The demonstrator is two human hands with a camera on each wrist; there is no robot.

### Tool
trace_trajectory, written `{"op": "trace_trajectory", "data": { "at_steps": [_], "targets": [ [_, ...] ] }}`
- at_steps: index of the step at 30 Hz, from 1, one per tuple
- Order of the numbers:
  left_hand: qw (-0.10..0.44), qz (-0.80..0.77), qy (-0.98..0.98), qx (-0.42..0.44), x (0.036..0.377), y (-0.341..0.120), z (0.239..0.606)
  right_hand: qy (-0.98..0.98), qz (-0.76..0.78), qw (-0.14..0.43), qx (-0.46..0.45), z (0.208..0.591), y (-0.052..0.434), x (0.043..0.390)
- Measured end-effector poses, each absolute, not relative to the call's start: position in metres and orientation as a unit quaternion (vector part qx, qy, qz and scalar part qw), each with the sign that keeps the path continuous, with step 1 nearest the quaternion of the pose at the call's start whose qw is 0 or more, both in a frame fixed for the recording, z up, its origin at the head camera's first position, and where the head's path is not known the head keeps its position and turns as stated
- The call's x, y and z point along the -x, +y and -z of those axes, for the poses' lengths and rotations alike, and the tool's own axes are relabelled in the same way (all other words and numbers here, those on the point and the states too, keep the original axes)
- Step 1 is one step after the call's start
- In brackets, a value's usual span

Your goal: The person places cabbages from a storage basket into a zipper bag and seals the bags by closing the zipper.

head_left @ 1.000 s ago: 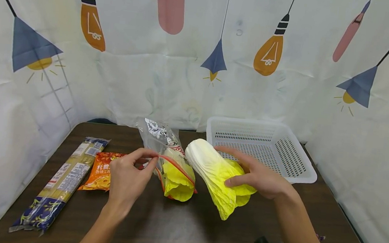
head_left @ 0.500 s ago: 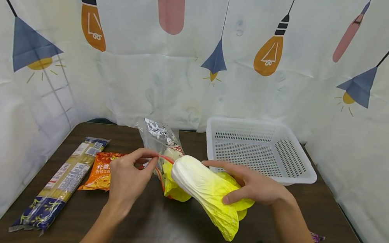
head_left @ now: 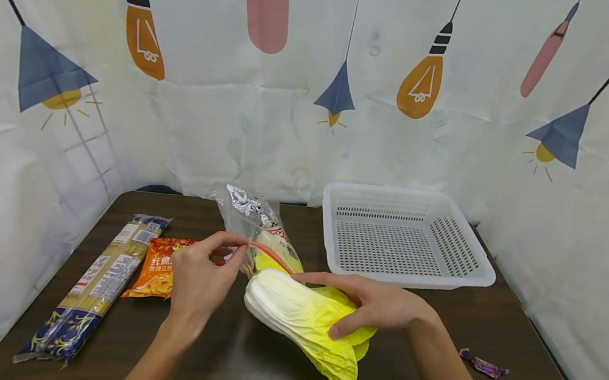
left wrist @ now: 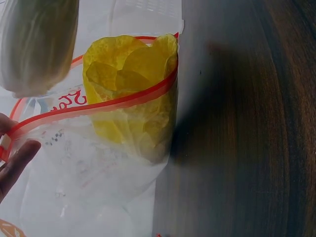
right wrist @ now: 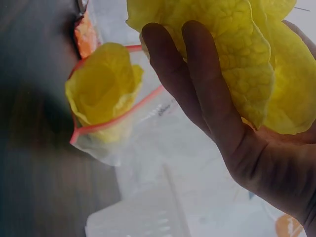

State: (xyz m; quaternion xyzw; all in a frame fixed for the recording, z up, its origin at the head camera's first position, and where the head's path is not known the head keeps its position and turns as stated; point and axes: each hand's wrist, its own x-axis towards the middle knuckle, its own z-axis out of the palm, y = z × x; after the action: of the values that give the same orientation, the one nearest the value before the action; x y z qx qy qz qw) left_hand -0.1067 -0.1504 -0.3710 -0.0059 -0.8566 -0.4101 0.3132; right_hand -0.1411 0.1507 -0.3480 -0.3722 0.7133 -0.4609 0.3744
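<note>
A clear zip bag [head_left: 241,214] with a red zip edge lies on the table, its mouth toward me. My left hand [head_left: 202,278] pinches the red edge between thumb and fingertips. Inside the bag sits one yellow-leaved napa cabbage [left wrist: 133,74], its leaves at the opening in the left wrist view. My right hand [head_left: 376,307] grips a second napa cabbage [head_left: 297,318] around its leafy part. This cabbage is held above the table in front of the bag, white base pointing left toward the left hand, and hides part of the bag's mouth.
A white perforated basket [head_left: 406,279] stands at the back right. On the left lie a long pack of noodles [head_left: 102,293] and an orange snack bag [head_left: 156,270], partly behind the left hand. A purple-wrapped candy [head_left: 483,364] lies at the right.
My right hand has brought the cabbage left and nearer to me, across the front of the bag's mouth. The left hand has stayed in place on the bag's edge.
</note>
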Motion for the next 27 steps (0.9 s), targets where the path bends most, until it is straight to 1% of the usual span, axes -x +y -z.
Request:
{"op": "trace_trajectory", "data": {
  "at_steps": [3, 8, 13, 16, 21, 27],
  "targets": [
    [0.314, 0.411, -0.856, 0.008, 0.107, -0.150, 0.371, 0.709, 0.465, 0.380, 0.370, 0.353, 0.148, 0.141],
    [0.317, 0.411, -0.855, 0.015, 0.106, -0.150, 0.371, 0.680, 0.496, 0.405, 0.357, 0.359, 0.144, 0.141],
    [0.322, 0.405, -0.855, 0.023, 0.105, -0.149, 0.371, 0.637, 0.542, 0.441, 0.326, 0.360, 0.143, 0.139],
    [0.322, 0.402, -0.857, 0.025, 0.105, -0.149, 0.370, 0.618, 0.565, 0.452, 0.307, 0.359, 0.144, 0.138],
    [0.323, 0.400, -0.857, 0.031, 0.105, -0.149, 0.371, 0.609, 0.587, 0.452, 0.283, 0.358, 0.145, 0.138],
    [0.321, 0.403, -0.856, 0.042, 0.105, -0.149, 0.371, 0.618, 0.599, 0.435, 0.265, 0.356, 0.146, 0.137]
  ]
}}
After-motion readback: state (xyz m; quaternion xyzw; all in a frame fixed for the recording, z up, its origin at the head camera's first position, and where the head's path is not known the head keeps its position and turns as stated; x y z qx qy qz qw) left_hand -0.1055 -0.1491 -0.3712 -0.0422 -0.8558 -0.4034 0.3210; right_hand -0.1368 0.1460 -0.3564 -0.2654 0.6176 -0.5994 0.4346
